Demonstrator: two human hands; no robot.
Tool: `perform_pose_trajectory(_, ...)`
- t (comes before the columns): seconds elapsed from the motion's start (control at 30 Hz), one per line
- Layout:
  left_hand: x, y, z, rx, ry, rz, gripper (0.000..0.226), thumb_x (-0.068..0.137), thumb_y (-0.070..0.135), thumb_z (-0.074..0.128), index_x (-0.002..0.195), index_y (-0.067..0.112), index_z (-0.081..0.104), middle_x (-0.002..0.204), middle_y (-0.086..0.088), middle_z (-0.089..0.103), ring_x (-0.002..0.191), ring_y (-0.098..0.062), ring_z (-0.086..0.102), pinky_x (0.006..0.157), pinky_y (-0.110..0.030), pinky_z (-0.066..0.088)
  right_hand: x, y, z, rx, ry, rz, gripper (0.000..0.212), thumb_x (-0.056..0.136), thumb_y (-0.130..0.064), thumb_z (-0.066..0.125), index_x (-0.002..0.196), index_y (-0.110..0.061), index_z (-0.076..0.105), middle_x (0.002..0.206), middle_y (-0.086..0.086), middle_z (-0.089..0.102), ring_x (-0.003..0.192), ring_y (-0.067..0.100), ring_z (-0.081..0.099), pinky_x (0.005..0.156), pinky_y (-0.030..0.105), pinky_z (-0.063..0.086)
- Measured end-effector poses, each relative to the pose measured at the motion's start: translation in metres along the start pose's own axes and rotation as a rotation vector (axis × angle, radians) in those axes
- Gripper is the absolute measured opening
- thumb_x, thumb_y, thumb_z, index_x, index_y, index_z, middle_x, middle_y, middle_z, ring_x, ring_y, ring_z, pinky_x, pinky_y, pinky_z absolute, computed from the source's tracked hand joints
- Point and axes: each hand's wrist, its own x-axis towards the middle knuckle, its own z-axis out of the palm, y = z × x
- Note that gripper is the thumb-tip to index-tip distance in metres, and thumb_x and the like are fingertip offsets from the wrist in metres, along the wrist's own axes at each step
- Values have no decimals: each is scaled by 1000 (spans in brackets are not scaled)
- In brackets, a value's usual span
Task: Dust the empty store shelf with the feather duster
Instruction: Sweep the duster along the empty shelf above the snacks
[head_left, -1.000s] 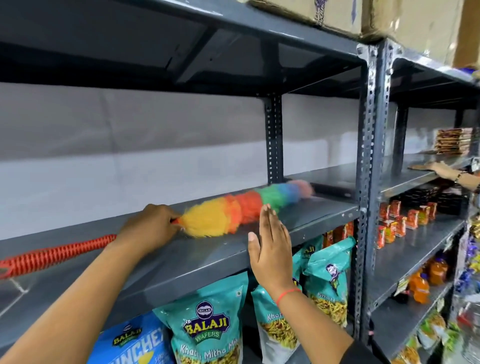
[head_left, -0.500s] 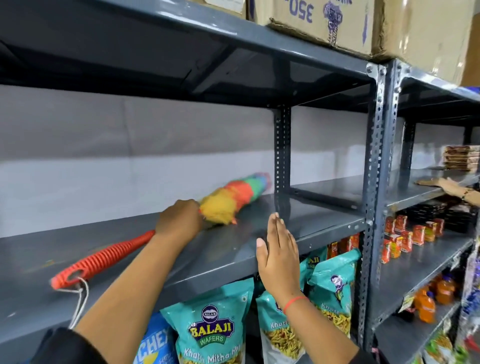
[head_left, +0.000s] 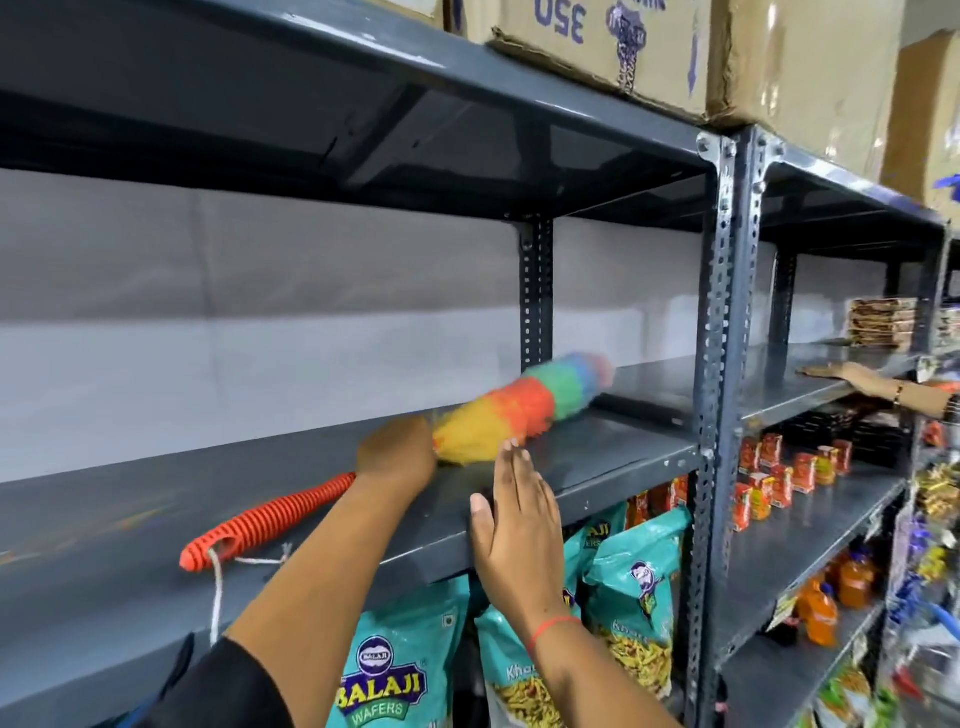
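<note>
The grey metal shelf (head_left: 156, 519) fills most of the view, and its top is bare except for the duster. Above it, on the top board, stand brown cardboard boxes (head_left: 649, 47). Under the shelf hang teal snack bags (head_left: 395, 675) with the word "BALAJI" on them. To the right, in the next bay, small red packets (head_left: 789, 473) stand in rows on a lower board, and orange bottles (head_left: 831, 597) stand on the board below that.

The feather duster (head_left: 519, 410) lies low over the shelf, its rainbow head pointing to the right and towards the back post; the head is blurred. Its orange ribbed handle (head_left: 270, 514) sticks out to the left behind the hand, with a white cord at the end.

The left hand (head_left: 397, 452) is closed around the duster, just where the handle meets the yellow feathers. The right hand (head_left: 511, 525) is flat and open, fingers together, resting on the front edge of the shelf, and holds nothing. A thin red thread is around its wrist.

Far right, another person's hand (head_left: 852, 371) lies on the neighbouring shelf.
</note>
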Motion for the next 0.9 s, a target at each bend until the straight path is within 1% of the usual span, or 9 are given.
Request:
perform_pose_trajectory(0.13, -5, 3, -2, 16, 43, -38, 30, 93, 12, 41, 116, 4, 59, 122, -17, 61, 111, -34, 60, 86, -36, 49, -1, -1, 0, 12, 0, -4, 68, 100, -46, 6, 140, -1, 38, 143, 14, 41, 131, 21, 31, 106, 33, 20)
perform_pose_trajectory(0.23, -8, -12, -3, -50, -9, -35, 32, 94, 29, 46, 109, 6, 62, 117, -17, 64, 106, -34, 60, 78, -32, 45, 1, -2, 0, 16, 4, 6, 69, 99, -46, 6, 138, 1, 40, 141, 16, 43, 129, 23, 33, 106, 34, 21)
perform_pose_trajectory(0.33, -12, -33, -8, -41, -105, -44, 42, 91, 45, 48, 109, 12, 65, 114, -14, 65, 103, -32, 61, 79, -34, 46, 1, -3, -1, 7, -4, 9, 70, 100, -47, 7, 137, 1, 40, 141, 16, 43, 129, 25, 37, 107, 32, 19)
perform_pose_trajectory(0.47, -26, -49, -28, 55, 14, -140, 44, 92, 40, 47, 119, 8, 59, 125, -18, 59, 113, -35, 57, 88, -36, 46, 1, -4, -5, -13, -46, 13, 71, 100, -46, 5, 136, 4, 40, 139, 19, 44, 127, 30, 42, 106, 34, 19)
perform_pose_trajectory(0.53, -32, -63, -37, 34, 49, -191, 43, 92, 39, 47, 115, 5, 60, 122, -19, 61, 110, -36, 58, 86, -36, 46, 1, -4, -7, -17, -63, 17, 73, 99, -47, 4, 136, 4, 40, 140, 19, 44, 127, 31, 43, 107, 34, 19)
perform_pose_trajectory(0.63, -44, -94, -55, -139, 10, -225, 46, 88, 49, 51, 95, 8, 70, 101, -18, 69, 88, -33, 63, 70, -32, 43, 0, -5, -10, -19, -76, 20, 73, 99, -48, 4, 138, 4, 37, 142, 19, 41, 129, 30, 41, 109, 36, 24)
perform_pose_trajectory(0.7, -57, -115, -69, -243, -39, -165, 45, 86, 50, 54, 75, 11, 73, 72, -8, 72, 62, -24, 58, 60, -27, 40, -1, -5, -11, -22, -89, 17, 72, 100, -48, 5, 139, 5, 34, 143, 20, 38, 130, 30, 39, 106, 42, 25)
perform_pose_trajectory(0.8, -81, -144, -87, -242, -107, -90, 51, 86, 43, 60, 40, 19, 56, 28, 8, 49, 43, -14, 41, 50, -25, 32, -1, -5, -8, -14, -87, 21, 74, 99, -50, 5, 140, 6, 31, 144, 22, 34, 131, 33, 36, 105, 44, 25)
perform_pose_trajectory(0.9, -101, -178, -95, -114, -131, -126, 57, 85, 43, 60, 30, 29, 56, 31, 5, 46, 45, -14, 41, 52, -28, 33, -2, -6, -6, 35, -43, 30, 80, 97, -56, 2, 142, 5, 24, 148, 19, 23, 135, 30, 26, 107, 46, 26)
